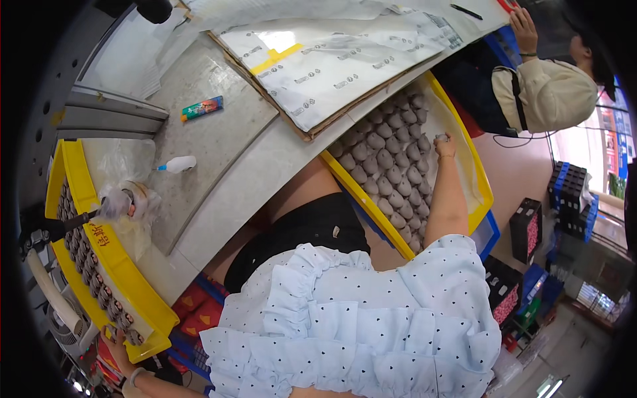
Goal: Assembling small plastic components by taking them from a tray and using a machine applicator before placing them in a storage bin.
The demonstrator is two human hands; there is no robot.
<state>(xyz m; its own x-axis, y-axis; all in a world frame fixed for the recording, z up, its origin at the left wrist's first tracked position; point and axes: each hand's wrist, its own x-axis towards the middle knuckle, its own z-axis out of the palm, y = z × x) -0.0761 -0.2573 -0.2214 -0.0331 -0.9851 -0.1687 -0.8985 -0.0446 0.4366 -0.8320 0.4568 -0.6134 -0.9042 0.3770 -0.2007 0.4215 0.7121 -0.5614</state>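
Note:
My right hand (pixel 446 146) reaches into the yellow tray on the right (pixel 479 192), its fingers closed on a small grey rounded piece (pixel 441 138). Rows of similar grey rounded pieces (pixel 385 159) fill the left part of that tray, just left of my hand. Out at the lower left, my left hand (pixel 117 349) is at the near end of a second yellow tray (pixel 126 285). Its fingers are bent in by the tray's edge; what they grip is too small to make out. Small grey pieces with painted details (pixel 93 265) stand in rows in this left tray.
A paper-covered board (pixel 332 73) lies across the worktable (pixel 232 192). Nearer the left are a small colourful box (pixel 202 109), a white bottle with a blue tip (pixel 178 164) and a plastic-wrapped thing (pixel 129 201). Another person (pixel 544 93) sits at the far right.

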